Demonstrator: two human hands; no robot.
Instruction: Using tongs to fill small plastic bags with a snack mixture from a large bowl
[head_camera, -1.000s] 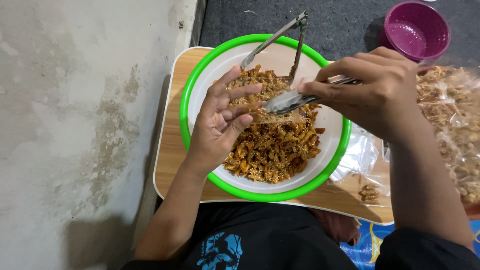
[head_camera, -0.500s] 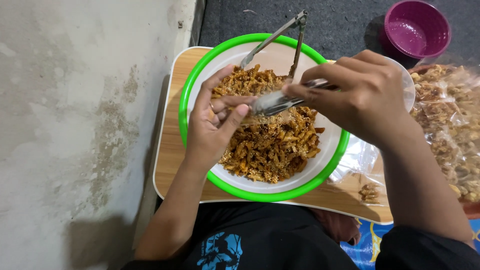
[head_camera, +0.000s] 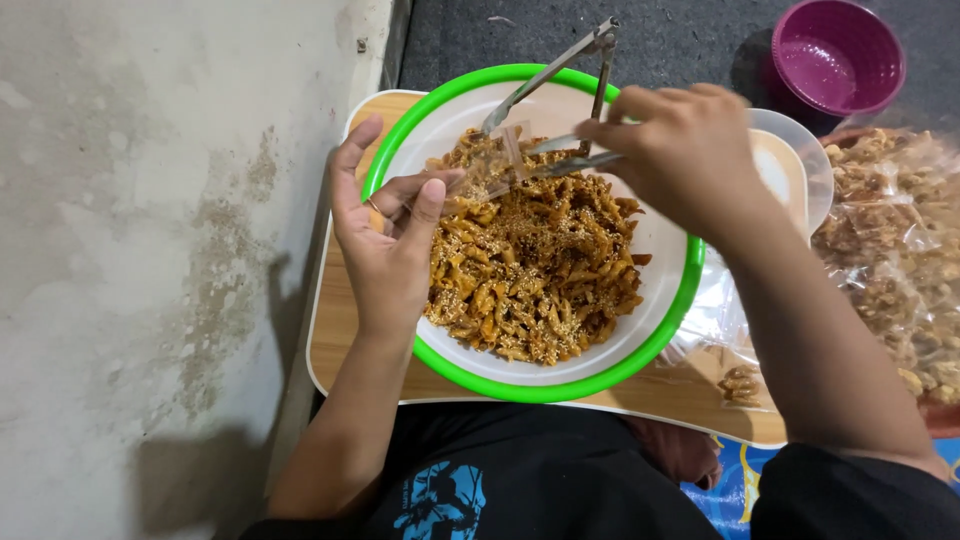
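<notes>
Holding a small clear plastic bag (head_camera: 487, 160) open at the far left rim of the green-rimmed bowl (head_camera: 560, 385), the left hand (head_camera: 385, 245) has shifted up and out from the middle of the snack pile, where it lay a second ago; its grip is pinched on the bag's edge, thumb against fingers. Sesame-coated twisted snacks (head_camera: 535, 275) fill the bowl's centre. Metal tongs (head_camera: 560, 165) have swung from the bowl's middle to its far side, tips now at the bag mouth, so a portion seems to be going in or just dropped; contents too blurred to tell. The right hand (head_camera: 680, 155), above the bowl's far right rim, is closed around the tong arms. Right of the bowl: clear lid (head_camera: 795, 165), purple cup (head_camera: 835, 60), big bag of snacks (head_camera: 890, 250). All sit on a wooden bench (head_camera: 345, 340).
</notes>
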